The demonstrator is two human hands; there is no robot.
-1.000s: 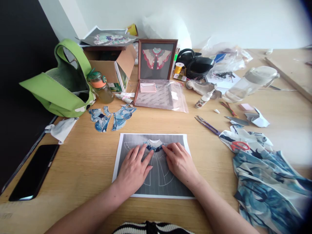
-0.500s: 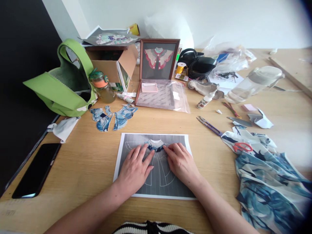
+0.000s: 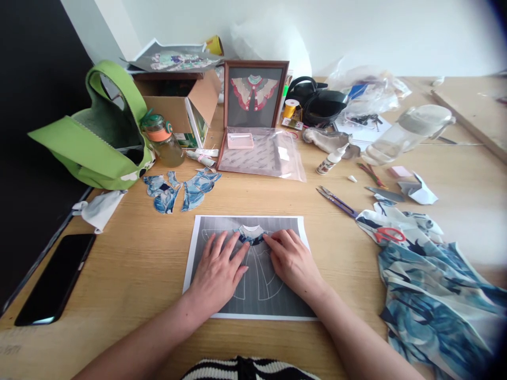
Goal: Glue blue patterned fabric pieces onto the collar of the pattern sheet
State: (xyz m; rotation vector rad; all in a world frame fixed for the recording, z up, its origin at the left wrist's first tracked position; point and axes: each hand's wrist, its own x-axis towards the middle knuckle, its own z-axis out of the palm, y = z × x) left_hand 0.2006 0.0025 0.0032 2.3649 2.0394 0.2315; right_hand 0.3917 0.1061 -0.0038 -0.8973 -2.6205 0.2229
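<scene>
A printed pattern sheet [image 3: 253, 311], dark grey with white outlines and a white border, lies flat before me. At its top sits a curved blue patterned fabric piece [image 3: 250, 239], following the collar-shaped neckline. My left hand [image 3: 217, 269] rests palm down on the sheet, fingers spread, with fingertips at the fabric's left end and lower edge. My right hand [image 3: 293, 261] has its fingers curled together, the index fingertip on the fabric's right end; its thumb is mostly hidden. More cut blue fabric pieces [image 3: 198, 190] lie beyond the sheet, to the left.
To the right are thread snips [image 3: 336, 202], red-handled scissors [image 3: 390, 234], blue patterned cloth [image 3: 431, 295] and a glue bottle [image 3: 331, 161]. A framed collar picture [image 3: 255, 95] stands at the back. A green bag [image 3: 79, 142], drink bottle [image 3: 164, 142] and phone [image 3: 55, 279] occupy the left.
The whole view has shifted slightly, so things sit a little further left. Both hands keep nearly the same pose on the fabric piece and sheet.
</scene>
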